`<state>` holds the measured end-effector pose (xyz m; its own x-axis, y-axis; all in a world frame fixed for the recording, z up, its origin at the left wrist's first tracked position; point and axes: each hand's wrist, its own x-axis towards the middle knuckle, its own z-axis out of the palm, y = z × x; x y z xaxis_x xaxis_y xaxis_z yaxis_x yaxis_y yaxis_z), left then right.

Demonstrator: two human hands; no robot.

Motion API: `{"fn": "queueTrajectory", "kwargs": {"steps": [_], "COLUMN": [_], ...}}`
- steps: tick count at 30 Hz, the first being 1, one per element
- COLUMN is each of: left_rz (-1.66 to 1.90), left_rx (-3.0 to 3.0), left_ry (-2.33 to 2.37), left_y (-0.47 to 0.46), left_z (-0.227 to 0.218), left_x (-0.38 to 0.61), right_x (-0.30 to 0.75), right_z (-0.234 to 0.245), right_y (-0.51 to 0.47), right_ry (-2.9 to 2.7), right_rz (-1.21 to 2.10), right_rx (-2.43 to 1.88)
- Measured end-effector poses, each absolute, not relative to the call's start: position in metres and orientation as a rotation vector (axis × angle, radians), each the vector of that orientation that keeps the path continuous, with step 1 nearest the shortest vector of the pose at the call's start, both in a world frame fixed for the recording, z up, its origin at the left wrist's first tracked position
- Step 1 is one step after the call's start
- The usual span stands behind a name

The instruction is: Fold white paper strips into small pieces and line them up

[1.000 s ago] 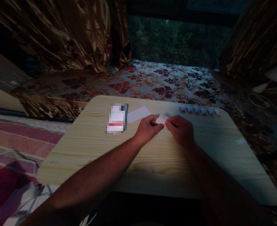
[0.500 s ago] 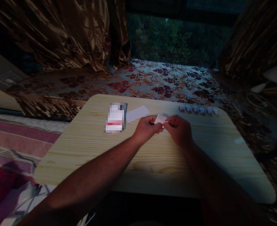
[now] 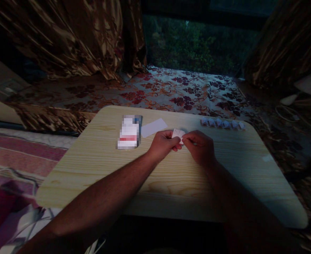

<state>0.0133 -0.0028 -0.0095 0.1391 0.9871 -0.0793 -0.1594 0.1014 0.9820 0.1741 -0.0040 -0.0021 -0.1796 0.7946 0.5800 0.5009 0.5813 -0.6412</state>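
Note:
Both hands meet over the far middle of a pale wooden table [image 3: 97, 165]. My left hand [image 3: 163, 143] and my right hand [image 3: 199, 146] each pinch a small folded white paper piece [image 3: 178, 133] held between them just above the tabletop. A flat white paper slip [image 3: 153, 127] lies just left of my left hand. Beside that slip sits a small pack [image 3: 129, 132] with a red band. A row of several small folded paper pieces [image 3: 222, 123] lines the far right of the table.
A floral-patterned cloth [image 3: 176, 91] covers the surface beyond the table, under a dark window with foliage. Brown patterned curtains [image 3: 65, 38] hang at both sides. A striped bedcover [image 3: 20, 155] and cables lie to the left. A small white scrap [image 3: 267, 158] rests at the table's right.
The paper piece has been folded smaller and my fingers have closed in tighter around it. Both hands shifted slightly left.

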Motion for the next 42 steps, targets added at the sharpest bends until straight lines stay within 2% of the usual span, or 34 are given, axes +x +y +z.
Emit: {"fn": "queueTrajectory", "kwargs": {"steps": [29, 33, 42], "left_rz": [1.022, 1.022, 1.156], "left_rx": [0.921, 0.896, 0.911], "left_ry": [0.885, 0.870, 0.918], "left_y": [-0.0009, -0.0009, -0.0023], "left_z": [-0.0057, -0.0053, -0.0052], "left_x": [0.0068, 0.0063, 0.0110], "right_x": [0.1757, 0.1767, 0.1753], "right_z": [0.0034, 0.0033, 0.0038], "right_y": [-0.0043, -0.0069, -0.0017], "right_ry": [-1.910, -1.834, -1.382], "right_rz": [0.426, 0.590, 1.199], "right_rx": [-0.854, -0.868, -1.153]}}
